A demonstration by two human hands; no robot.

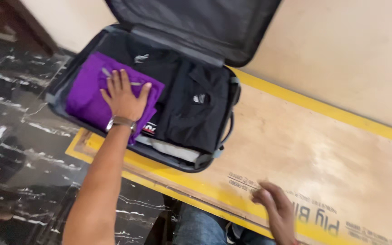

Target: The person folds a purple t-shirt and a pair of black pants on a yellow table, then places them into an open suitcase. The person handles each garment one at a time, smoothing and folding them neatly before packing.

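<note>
While my left hand [124,97] lies flat with fingers spread on the folded purple shirt [97,90] in the open suitcase [196,161], my right hand [275,208] rests loosely curled on the plywood board [305,136], so I'd say I'm mid-packing, and next comes smoothing it flat beside the black clothes [196,109].

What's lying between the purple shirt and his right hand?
In the head view, folded black clothes, the suitcase rim, then bare plywood board.

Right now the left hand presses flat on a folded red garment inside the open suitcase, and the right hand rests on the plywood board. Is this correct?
Not quite. In the head view, the garment under the left hand is purple, not red. The rest holds: it lies in the open suitcase, and the right hand rests on the plywood board.
</note>
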